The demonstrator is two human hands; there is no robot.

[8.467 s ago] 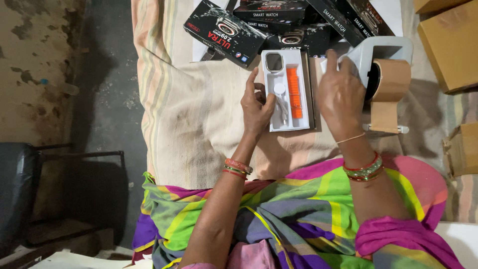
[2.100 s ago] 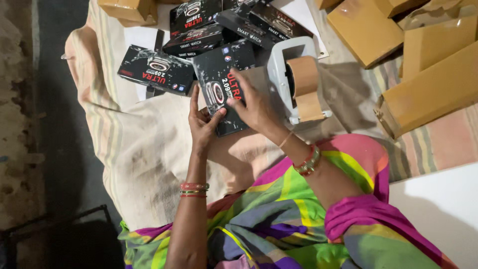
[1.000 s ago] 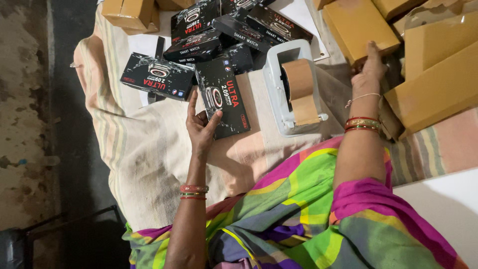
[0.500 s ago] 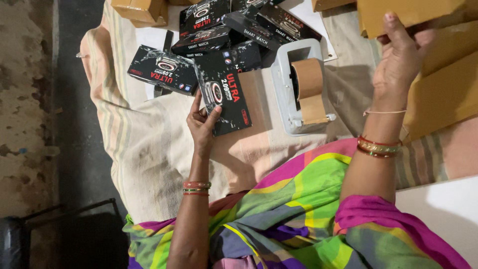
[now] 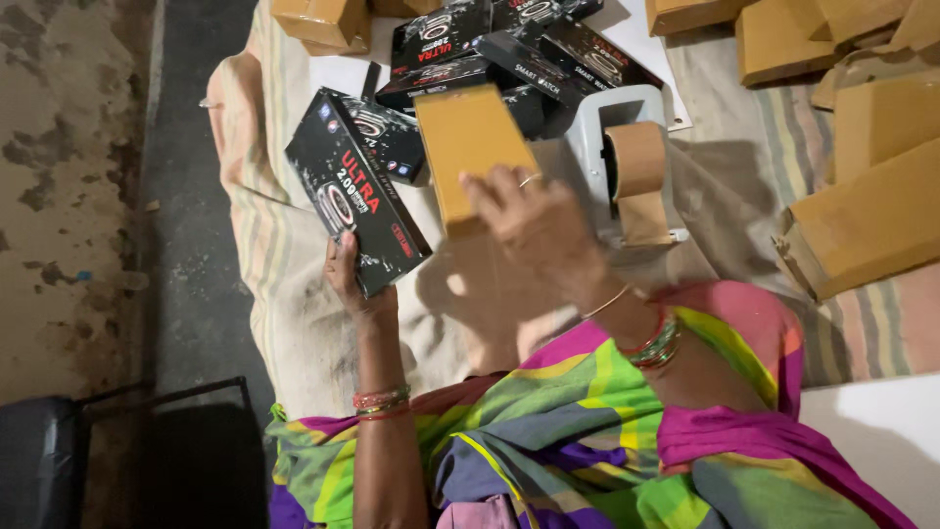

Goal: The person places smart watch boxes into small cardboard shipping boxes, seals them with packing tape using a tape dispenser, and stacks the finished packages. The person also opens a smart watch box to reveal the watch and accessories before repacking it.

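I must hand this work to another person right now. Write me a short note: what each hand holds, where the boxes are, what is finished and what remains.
Left hand: grips the lower end of a black printed box, tilted above the striped cloth.
Right hand: holds a plain brown carton by its near end, beside the black box.
Nearby: tape dispenser with a brown roll stands just right of the carton; more black boxes lie stacked ahead; brown cartons are piled at right.
Done: black box closed, carton in hand.
Left: black box is not yet inside the carton; nothing is taped.
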